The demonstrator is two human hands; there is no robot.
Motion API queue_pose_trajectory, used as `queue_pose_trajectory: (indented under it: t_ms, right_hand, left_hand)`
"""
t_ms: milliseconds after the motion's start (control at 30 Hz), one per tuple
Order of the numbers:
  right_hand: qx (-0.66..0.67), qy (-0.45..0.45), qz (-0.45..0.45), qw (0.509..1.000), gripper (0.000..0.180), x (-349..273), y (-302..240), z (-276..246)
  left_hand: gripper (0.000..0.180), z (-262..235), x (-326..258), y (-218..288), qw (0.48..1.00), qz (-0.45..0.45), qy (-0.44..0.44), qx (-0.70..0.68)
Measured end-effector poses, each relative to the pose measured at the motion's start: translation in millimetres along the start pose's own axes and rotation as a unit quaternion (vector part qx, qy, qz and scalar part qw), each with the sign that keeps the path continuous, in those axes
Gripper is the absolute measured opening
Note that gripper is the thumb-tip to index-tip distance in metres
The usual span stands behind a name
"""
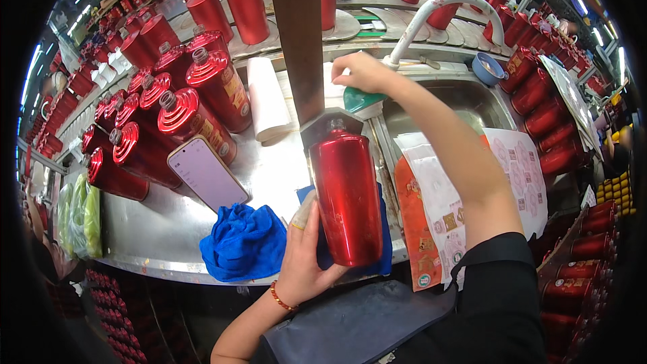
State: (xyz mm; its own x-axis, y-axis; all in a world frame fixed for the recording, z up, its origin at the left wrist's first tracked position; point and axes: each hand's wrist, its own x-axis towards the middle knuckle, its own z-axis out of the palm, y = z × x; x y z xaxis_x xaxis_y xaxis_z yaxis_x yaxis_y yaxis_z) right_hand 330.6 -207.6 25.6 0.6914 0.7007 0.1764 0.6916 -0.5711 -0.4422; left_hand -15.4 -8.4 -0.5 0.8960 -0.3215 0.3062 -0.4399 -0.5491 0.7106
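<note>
A glossy red bottle (347,195) with a bare threaded neck stands almost upright in front of me, tilted slightly. Around its lower left side my left hand (302,256) is closed, thumb near the base, with whitish wrapping on a finger. Farther off, my right hand (364,73) reaches over the left rim of the sink, fingers bent together in a pinch. Just beneath it sits a green dish-like thing (362,102), partly covered by the hand. Whatever the pinched fingers hold cannot be made out. A blue cloth (386,243) lies beneath the bottle.
Several red bottles (178,118) crowd the left of the metal counter, near a phone (209,174), crumpled blue cloth (242,241) and white roll (268,98). A brown post (300,34) rises centrally. Printed sheets (519,168) overlap the sink (482,104), below a white faucet (438,1).
</note>
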Motion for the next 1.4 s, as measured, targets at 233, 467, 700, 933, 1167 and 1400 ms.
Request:
queue_pose_trajectory:
  t_ms: [233, 467, 700, 933, 1167, 1400]
  right_hand:
    - [0.35, -0.022, 0.116, 0.929, 0.015, -95.1, -72.8, -81.9]
    - [0.583, 0.034, 0.184, 0.79, 0.016, -216.3, -200.5, -80.4]
    - [0.702, 0.163, 0.19, 0.667, 0.013, -287.7, -236.7, -33.1]
    - [0.556, 0.215, 0.277, 0.754, 0.031, -320.6, -235.1, 0.2]
    - [0.282, 0.187, 0.14, 0.931, 0.026, -309.3, -216.9, -35.2]
    - [0.464, -0.155, 0.063, 0.87, 0.027, -249.6, -214.1, -25.3]
  left_hand:
    - [0.097, -35.6, 10.5, 27.7, 0.985, 0.035, 0.137, -0.101]
    - [0.07, -21.5, 59.5, 84.8, 0.983, 0.099, 0.125, -0.09]
    - [0.016, -6.5, 30.1, 99.4, 0.96, -0.005, -0.009, -0.278]
    - [0.007, -25.4, 5.3, 97.3, 0.964, -0.095, -0.039, -0.246]
    - [0.005, -29.8, 3.3, 93.4, 0.972, -0.014, -0.108, -0.21]
    - [0.003, -40.0, 5.5, 96.9, 0.976, -0.015, -0.119, -0.183]
